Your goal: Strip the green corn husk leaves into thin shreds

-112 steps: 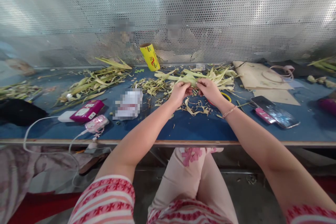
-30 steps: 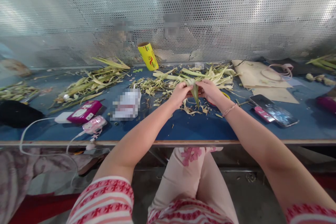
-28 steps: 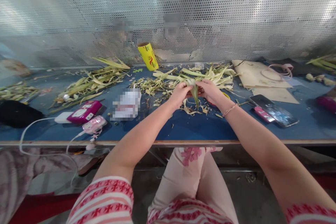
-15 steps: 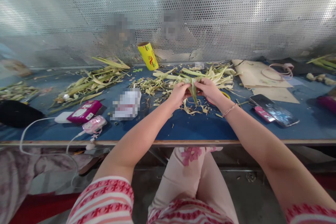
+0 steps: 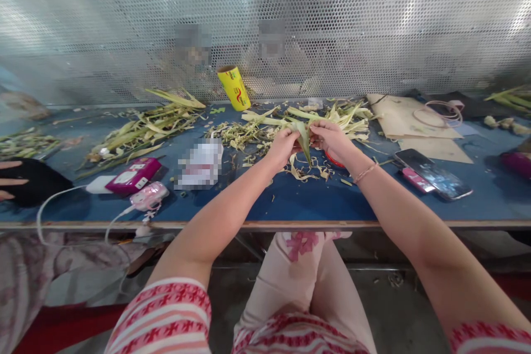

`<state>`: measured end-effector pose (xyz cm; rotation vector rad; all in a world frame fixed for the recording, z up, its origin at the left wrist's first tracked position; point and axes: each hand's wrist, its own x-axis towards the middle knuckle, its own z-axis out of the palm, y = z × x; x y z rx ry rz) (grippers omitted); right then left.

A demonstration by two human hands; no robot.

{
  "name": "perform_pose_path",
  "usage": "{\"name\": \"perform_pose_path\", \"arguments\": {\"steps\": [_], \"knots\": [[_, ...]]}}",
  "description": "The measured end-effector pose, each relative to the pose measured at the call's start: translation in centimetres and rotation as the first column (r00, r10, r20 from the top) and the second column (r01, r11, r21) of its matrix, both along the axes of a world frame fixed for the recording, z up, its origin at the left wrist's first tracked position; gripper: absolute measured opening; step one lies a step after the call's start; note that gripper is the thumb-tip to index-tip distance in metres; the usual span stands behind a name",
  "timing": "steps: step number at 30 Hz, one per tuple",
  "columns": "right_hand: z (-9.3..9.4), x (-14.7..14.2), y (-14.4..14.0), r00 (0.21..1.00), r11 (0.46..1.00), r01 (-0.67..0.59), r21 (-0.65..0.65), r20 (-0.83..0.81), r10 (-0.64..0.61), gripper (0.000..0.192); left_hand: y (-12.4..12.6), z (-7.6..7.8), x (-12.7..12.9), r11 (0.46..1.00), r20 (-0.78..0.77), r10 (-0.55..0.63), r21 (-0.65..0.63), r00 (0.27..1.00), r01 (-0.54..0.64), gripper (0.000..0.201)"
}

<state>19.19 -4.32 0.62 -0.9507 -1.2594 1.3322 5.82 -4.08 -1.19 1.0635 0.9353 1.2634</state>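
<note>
Over the blue table [image 5: 298, 204], my left hand [image 5: 282, 146] and my right hand [image 5: 332, 141] both pinch one green leaf strip [image 5: 305, 144], which hangs down between them. Behind the hands lies a heap of pale green leaves [image 5: 327, 116]. Curled leaf trimmings [image 5: 307, 171] lie on the table just under the hands. A thin bracelet [image 5: 365, 173] is on my right wrist.
A yellow roll [image 5: 234, 87] leans by the perforated metal screen [image 5: 265, 22]. More leaves [image 5: 145, 127] lie at left, near a pink power bank [image 5: 133, 175] and white cables. A phone [image 5: 433, 181] and cardboard sheets [image 5: 410, 121] are at right. Another person's fingers [image 5: 10, 180] show at far left.
The leaf strip now hangs down between my hands, where earlier they worked it flat. Another person's fingers have come into view at the far left edge.
</note>
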Motion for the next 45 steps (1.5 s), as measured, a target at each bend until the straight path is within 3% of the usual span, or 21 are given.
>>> {"name": "perform_pose_path", "arguments": {"steps": [5,18,24,27,31,35,45], "knots": [[-0.3,0.0,0.1,0.998,0.999,0.025,-0.040,0.058,-0.023,0.020,0.0,-0.3,0.1,0.997,-0.057,-0.068,0.024,0.996,0.069,0.004],[-0.2,1.5,1.4,0.982,0.979,0.186,-0.089,-0.013,-0.188,0.019,-0.6,-0.3,0.1,0.985,-0.224,-0.144,0.065,0.964,0.162,0.009],[-0.2,2.4,1.8,0.957,0.957,0.280,-0.077,0.106,-0.271,0.024,-0.8,0.0,0.1,0.986,-0.245,-0.146,0.048,0.958,0.162,0.012],[0.0,2.2,1.6,0.960,0.963,0.242,-0.114,0.173,-0.221,0.031,-0.7,-0.1,0.1,0.991,-0.258,-0.108,0.045,0.960,0.123,0.010],[0.1,1.6,0.9,0.972,0.975,0.067,-0.212,0.234,-0.016,0.040,-0.3,-0.5,-0.1,0.994,-0.263,-0.061,0.068,0.963,0.081,0.007],[0.1,0.9,0.1,0.960,0.982,-0.093,-0.164,0.247,0.132,0.031,-0.2,-0.6,-0.2,0.993,-0.273,-0.043,0.095,0.961,0.071,0.007],[0.0,0.3,0.0,0.911,0.998,0.060,0.012,0.407,-0.060,0.034,-1.2,0.8,-0.4,0.985,-0.475,0.034,0.165,0.879,0.051,0.022]]}}
